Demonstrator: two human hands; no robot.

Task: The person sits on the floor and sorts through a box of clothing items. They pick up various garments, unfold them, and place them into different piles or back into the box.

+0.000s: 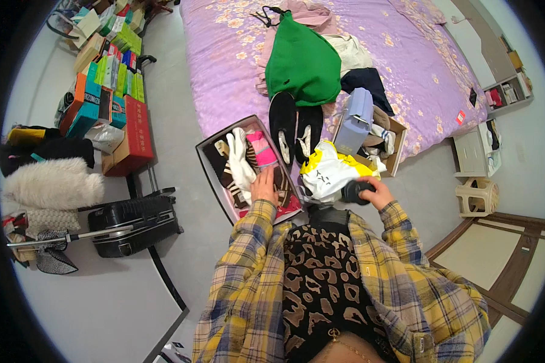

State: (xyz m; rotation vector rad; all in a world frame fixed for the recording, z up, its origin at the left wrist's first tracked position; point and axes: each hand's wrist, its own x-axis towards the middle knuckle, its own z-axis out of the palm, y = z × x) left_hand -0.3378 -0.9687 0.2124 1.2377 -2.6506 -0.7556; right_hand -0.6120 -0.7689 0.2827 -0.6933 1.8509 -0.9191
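Observation:
My left hand (264, 185) lies palm down on the socks in an open cardboard box (219, 198). White socks (239, 156), a pink and grey striped bundle (262, 149) and brown striped socks (227, 179) surround its fingers. To the right, my right hand (378, 194) grips a small black bundle (356, 192), apparently rolled fabric. Just beyond that bundle is a white and yellow plastic bag (329, 174). A pair of black slip-on shoes (282, 115) stands between the box and a blue-grey case (355, 120).
Another cardboard box (397, 147) holds socks beside the case. On the purple floral bed (227, 77) lie a green drawstring garment (302, 59) and dark folded cloth (368, 88). A black suitcase (131, 222), red carton (136, 136) and stacked boxes line the left wall. A plastic stool (477, 197) stands right.

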